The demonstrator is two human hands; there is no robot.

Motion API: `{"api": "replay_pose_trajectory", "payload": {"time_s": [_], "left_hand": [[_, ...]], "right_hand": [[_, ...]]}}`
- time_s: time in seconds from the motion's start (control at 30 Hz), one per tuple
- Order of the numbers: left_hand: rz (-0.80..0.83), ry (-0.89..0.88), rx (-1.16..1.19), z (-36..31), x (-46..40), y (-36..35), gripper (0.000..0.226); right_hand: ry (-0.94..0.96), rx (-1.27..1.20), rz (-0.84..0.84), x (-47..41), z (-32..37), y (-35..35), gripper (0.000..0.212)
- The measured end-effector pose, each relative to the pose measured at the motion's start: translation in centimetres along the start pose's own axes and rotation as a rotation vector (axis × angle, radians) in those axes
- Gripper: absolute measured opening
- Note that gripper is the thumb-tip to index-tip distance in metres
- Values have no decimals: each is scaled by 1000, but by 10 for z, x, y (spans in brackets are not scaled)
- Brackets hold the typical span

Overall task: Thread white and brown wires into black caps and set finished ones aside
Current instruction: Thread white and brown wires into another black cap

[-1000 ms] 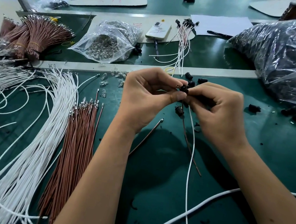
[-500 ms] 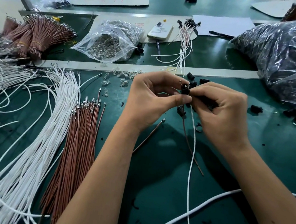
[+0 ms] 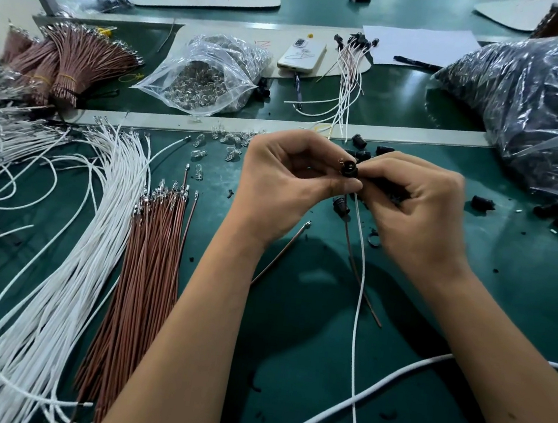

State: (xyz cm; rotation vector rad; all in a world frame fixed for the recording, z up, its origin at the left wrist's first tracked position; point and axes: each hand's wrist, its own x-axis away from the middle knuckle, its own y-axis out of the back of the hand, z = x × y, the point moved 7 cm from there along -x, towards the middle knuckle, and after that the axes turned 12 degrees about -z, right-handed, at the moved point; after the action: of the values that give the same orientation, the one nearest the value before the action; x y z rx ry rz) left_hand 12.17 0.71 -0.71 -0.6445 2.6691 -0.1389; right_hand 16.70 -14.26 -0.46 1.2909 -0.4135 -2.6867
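Observation:
My left hand [image 3: 287, 181] and my right hand [image 3: 415, 212] meet over the green mat and pinch a small black cap [image 3: 348, 169] between thumbs and fingertips. A thin white wire [image 3: 360, 289] hangs from the cap toward me. A second black cap [image 3: 340, 205] with a brown wire [image 3: 359, 282] lies on the mat just below the hands. One loose brown wire [image 3: 282, 251] lies by my left wrist. Several finished capped wires [image 3: 349, 70] lie at the back, next to a phone.
White wires [image 3: 59, 257] and brown wires [image 3: 151, 266] lie in piles at left. Tied brown bundles [image 3: 66, 58] and a bag of small bulbs [image 3: 209, 76] sit behind. A big bag of black caps [image 3: 537, 100] fills the right. Loose caps [image 3: 481, 203] and bulbs [image 3: 230, 137] scatter nearby. A thick white cable [image 3: 390, 388] crosses the front.
The cap between my fingertips has turned more upright and risen slightly. Both hands stay together in nearly the same place.

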Motion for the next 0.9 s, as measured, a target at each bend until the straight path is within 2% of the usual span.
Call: {"api": "replay_pose_trajectory", "payload": {"time_s": [0.73, 0.9], "left_hand": [[-47, 37, 63, 6, 3, -1, 30], [-59, 172, 105, 16, 3, -2, 31]], "right_hand": [[-59, 74, 49, 1, -6, -5, 9], [-112, 49, 85, 3, -9, -8, 10]]}}
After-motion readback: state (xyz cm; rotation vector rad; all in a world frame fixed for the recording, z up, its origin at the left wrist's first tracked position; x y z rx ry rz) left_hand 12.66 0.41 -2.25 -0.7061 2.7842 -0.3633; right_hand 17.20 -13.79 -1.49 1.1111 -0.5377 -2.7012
